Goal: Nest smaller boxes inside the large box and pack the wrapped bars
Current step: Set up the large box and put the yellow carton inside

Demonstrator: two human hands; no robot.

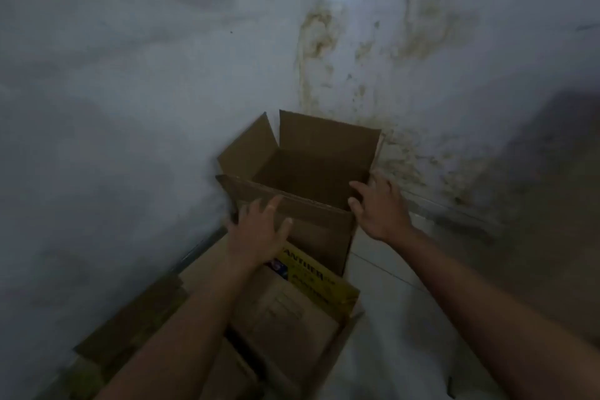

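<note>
Large box below; both spread hands touch the open box.

The floor of the open box is lost in shadow. The nearer box is cut off by the bottom edge, and its yellow label is partly covered by the left hand and blurred.

wall: pale, dim, with brown stains
floor: light tiles
light: low
</note>
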